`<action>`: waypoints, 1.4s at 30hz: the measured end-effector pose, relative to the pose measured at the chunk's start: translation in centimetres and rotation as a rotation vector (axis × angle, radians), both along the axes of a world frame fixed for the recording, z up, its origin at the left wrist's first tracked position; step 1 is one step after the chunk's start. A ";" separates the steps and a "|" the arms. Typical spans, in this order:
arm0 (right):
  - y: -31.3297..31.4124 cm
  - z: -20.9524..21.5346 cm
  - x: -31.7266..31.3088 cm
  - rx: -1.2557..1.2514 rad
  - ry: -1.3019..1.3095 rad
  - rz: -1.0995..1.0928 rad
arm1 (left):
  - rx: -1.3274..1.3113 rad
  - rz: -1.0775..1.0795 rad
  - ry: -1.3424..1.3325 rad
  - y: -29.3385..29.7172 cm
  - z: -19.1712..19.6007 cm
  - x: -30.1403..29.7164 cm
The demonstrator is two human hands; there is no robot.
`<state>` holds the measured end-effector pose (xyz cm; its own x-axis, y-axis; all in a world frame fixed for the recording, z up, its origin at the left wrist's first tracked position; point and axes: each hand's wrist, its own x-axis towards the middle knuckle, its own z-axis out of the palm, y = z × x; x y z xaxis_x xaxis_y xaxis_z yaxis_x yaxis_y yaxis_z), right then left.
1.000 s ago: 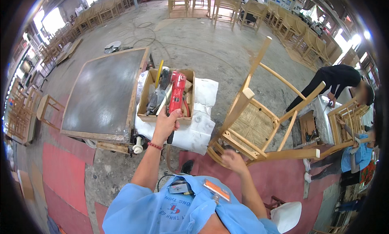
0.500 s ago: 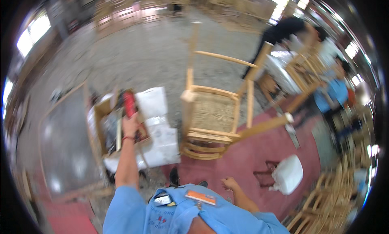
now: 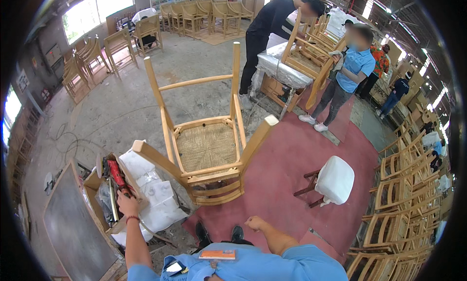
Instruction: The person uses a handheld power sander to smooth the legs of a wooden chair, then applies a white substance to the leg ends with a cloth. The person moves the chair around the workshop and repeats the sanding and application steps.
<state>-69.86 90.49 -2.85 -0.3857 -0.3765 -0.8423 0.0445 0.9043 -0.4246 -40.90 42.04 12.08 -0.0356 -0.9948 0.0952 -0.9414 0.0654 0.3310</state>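
My left hand (image 3: 127,203) is closed round the rear end of a red power tool (image 3: 116,173), which looks like an angle grinder with a round disc (image 3: 99,165) at its far end. The tool lies along an open cardboard box (image 3: 90,196) holding clear plastic and other items. My right hand (image 3: 254,223) hangs in front of my body with its fingers curled in, and nothing shows in it. Ahead of me a wooden chair (image 3: 209,176) with a woven seat (image 3: 206,144) is turned over, its legs pointing up.
White padded wrapping (image 3: 158,198) lies beside the box, near a dark panel (image 3: 73,222). A white-covered stool (image 3: 335,179) stands on the red mat (image 3: 287,159). Two people handle a chair (image 3: 311,57) at a wrapped table (image 3: 279,67). Wooden chairs (image 3: 399,198) line the right.
The view has swung, so the upturned chair and box sit farther left in the picture. My left hand stays on the red tool in the box; my right hand stays low and curled.
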 end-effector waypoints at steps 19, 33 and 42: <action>12.8 -3.5 -5.5 0.129 -0.113 -0.135 | -0.003 -0.022 0.503 15.0 -3.7 5.6; -2.7 1.2 -6.7 -0.055 -0.023 -0.128 | -0.177 0.943 0.473 20.5 -8.9 18.1; -12.6 4.0 2.7 -0.018 -0.021 0.028 | 0.387 0.715 0.415 12.7 -11.4 23.2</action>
<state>-67.15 77.92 1.14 -0.3569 -0.4018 -0.8433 0.0284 0.8977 -0.4397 -17.74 54.70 0.65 0.5641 -0.7319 -0.3823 -0.5151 -0.6738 0.5298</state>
